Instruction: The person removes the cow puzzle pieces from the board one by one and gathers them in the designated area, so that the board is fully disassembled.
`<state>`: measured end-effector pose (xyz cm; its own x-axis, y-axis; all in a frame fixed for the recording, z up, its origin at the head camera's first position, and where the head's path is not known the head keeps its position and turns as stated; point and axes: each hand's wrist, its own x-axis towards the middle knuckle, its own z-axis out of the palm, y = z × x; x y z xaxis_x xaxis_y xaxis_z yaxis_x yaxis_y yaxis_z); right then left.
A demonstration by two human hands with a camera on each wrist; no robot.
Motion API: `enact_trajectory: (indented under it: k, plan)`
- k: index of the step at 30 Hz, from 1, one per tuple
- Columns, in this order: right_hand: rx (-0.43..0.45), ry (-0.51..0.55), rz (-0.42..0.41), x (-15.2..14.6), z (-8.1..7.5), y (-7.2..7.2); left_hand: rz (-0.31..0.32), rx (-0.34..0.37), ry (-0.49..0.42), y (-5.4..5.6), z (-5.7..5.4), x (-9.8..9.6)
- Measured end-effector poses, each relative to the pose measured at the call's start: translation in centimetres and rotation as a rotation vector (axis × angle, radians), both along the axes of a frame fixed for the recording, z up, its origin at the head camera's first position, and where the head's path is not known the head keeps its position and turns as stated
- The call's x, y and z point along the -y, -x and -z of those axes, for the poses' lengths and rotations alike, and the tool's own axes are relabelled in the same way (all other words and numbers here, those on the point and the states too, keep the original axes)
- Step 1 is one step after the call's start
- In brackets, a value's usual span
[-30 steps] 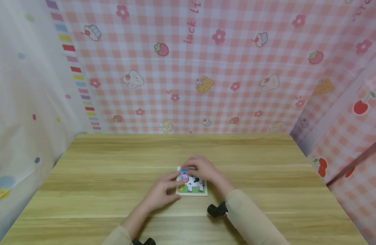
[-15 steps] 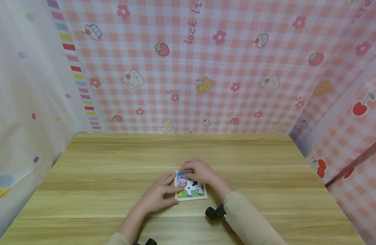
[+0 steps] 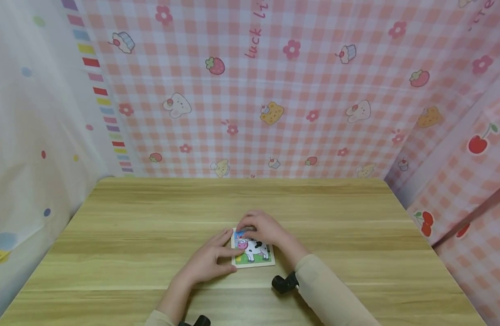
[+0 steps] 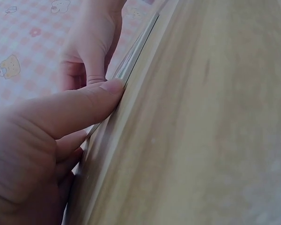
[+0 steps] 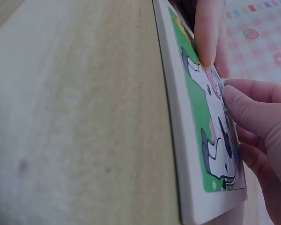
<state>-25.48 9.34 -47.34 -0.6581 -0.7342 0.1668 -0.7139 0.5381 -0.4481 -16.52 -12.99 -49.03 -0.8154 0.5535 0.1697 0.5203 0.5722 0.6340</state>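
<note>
A small square cow jigsaw puzzle (image 3: 261, 257) in a pale frame lies on the table; a black-and-white cow stands on green in its picture. My left hand (image 3: 211, 259) holds its left side, thumb at the near corner and index finger on the cow's head. In the left wrist view that thumb (image 4: 105, 91) presses on the frame's edge. My right hand (image 3: 266, 228) reaches over the far part, fingers bent, covering the upper picture. In the right wrist view its thumb and index fingertips (image 5: 232, 93) meet at the picture's surface; whether a loose piece sits between them I cannot tell.
Wood-grain table (image 3: 131, 253) surrounds the puzzle. A pink checked cloth (image 3: 250, 90) hangs behind the far edge, with more cloth on both sides. Black wrist-camera mounts (image 3: 284, 283) stick out from the beige sleeves (image 3: 331, 290).
Since a second ago the puzzle and both hands have shifted slightly toward me, and the puzzle has turned a little. In the last half second hardly anything has moved.
</note>
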Motion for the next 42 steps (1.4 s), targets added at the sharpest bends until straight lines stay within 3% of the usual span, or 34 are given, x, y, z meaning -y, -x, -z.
enact_trajectory:
  k: [16, 42]
  plan:
    - [-0.099, -0.106, -0.085, 0.3, -0.5, 0.3, -0.010, 0.025, -0.002, 0.0, 0.1, 0.1]
    - [-0.088, -0.185, -0.138, 0.2, -1.1, 0.8, -0.002, 0.007, 0.031, 0.0, -0.2, 0.3]
